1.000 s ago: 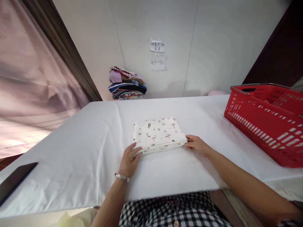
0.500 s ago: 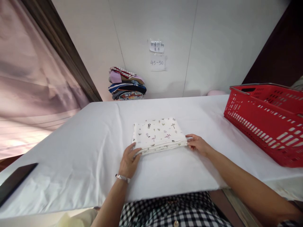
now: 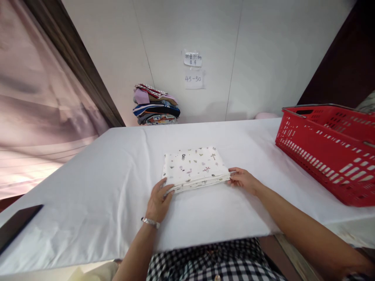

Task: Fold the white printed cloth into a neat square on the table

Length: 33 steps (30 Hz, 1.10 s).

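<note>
A white folded cloth (image 3: 195, 166), printed with small palm trees, birds and leaves, lies flat on the white-covered table (image 3: 187, 218). Its layers show along the near edge. My left hand (image 3: 159, 198), with a bracelet at the wrist, grips the near left corner, thumb along the front edge and fingers at the left side. At the near right corner, my right hand (image 3: 244, 180) pinches the layers; some of its fingertips are hidden by the cloth.
A red plastic basket (image 3: 325, 156) stands on the right of the table. At the far edge, a stack of folded clothes (image 3: 156, 105) rests against the wall. A dark flat device (image 3: 19, 226) lies at the left. Paper notes (image 3: 193, 79) hang on the wall.
The view has shifted very slightly. Both hands stay at the same corners of the cloth, which looks unchanged.
</note>
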Each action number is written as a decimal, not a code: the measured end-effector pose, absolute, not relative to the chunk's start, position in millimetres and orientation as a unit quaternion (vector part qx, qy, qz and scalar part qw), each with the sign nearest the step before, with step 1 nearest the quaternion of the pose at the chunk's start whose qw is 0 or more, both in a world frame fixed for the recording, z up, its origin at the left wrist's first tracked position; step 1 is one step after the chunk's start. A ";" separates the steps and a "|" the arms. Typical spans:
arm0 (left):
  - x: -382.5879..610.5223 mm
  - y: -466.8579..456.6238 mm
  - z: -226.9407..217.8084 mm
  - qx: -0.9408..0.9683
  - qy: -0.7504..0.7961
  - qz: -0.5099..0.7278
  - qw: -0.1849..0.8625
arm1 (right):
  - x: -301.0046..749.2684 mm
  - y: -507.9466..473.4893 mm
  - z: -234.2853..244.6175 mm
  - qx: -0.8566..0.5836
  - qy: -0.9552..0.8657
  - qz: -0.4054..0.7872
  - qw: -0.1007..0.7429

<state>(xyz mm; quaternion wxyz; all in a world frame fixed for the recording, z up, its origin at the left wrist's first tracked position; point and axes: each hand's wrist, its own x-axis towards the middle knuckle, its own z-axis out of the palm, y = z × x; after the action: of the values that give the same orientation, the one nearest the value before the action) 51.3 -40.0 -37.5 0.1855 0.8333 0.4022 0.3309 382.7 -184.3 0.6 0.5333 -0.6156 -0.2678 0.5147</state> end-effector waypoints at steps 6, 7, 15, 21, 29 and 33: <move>50.8 -39.3 -39.0 0.836 0.401 0.330 0.175 | 379.2 -185.0 7.9 -0.608 -0.245 0.526 0.542; 50.9 -39.6 -38.5 0.836 0.401 0.330 0.176 | 378.8 -184.8 8.0 -0.610 -0.245 0.524 0.542; 51.0 -39.9 -38.7 0.837 0.392 0.340 0.174 | 377.1 -183.2 3.2 -0.614 -0.269 0.510 0.540; 50.5 -38.8 -39.6 0.842 0.398 0.328 0.161 | 384.1 -180.1 0.1 -0.624 -0.269 0.486 0.550; 50.2 -37.5 -41.5 0.850 0.392 0.326 0.131 | 387.6 -176.8 -8.0 -0.641 -0.275 0.474 0.538; 50.5 -41.0 -36.1 0.858 0.382 0.331 0.092 | 386.5 -176.8 -6.9 -0.641 -0.273 0.478 0.535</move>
<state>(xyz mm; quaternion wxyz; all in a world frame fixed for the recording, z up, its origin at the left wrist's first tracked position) 50.5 -41.0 -36.1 0.0918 0.8583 0.3815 0.3307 386.5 -176.8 -6.9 0.5349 -0.6408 -0.2733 0.4781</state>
